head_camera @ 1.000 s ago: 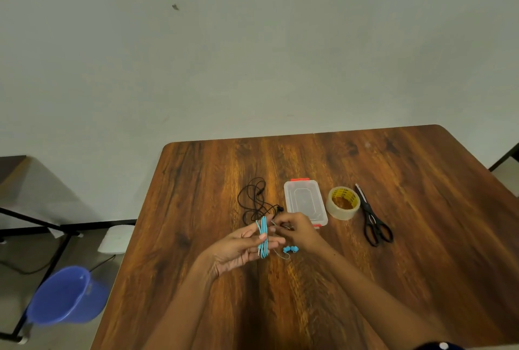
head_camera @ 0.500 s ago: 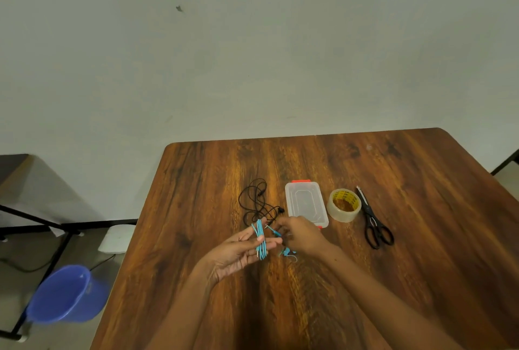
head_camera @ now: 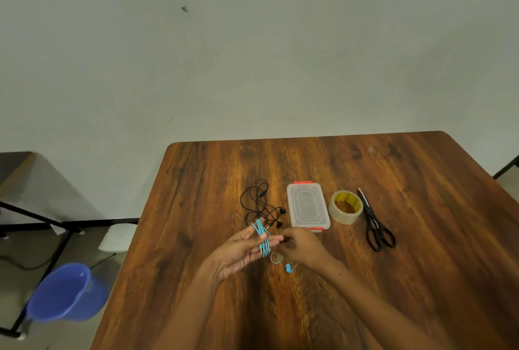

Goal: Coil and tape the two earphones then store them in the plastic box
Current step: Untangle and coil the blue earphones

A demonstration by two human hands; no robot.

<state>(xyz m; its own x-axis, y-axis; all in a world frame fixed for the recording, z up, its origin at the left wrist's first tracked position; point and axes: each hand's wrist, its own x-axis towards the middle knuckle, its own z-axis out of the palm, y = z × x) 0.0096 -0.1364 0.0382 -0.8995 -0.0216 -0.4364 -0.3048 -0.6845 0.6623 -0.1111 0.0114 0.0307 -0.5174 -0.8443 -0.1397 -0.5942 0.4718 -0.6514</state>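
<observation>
Blue bucket (head_camera: 66, 293) sits on the floor left of the table (head_camera: 196, 237), not part of the job.

Left hand (head_camera: 238, 251): fingers straight, blue earphone (head_camera: 264, 238) cord wound around them in several loops. Right hand (head_camera: 302, 245): fingers curled, pinching the loose end of that cord; a small loop and the blue earbuds hang just below it, so my read is coiling is nearly done but not finished.

Black earphone (head_camera: 261, 205) lies loose and uncoiled on the table just beyond the hands. Plastic box (head_camera: 307, 206) has its lid on, nothing stored. Tape roll (head_camera: 346, 206) and scissors (head_camera: 375, 226) to its right, untouched.

Left to do: finish the blue coil, tape it, coil and tape the black one, open the box, store both.

Count: 2 earphones, 1 box, 1 tape roll, 1 pair of scissors, 1 bucket.
</observation>
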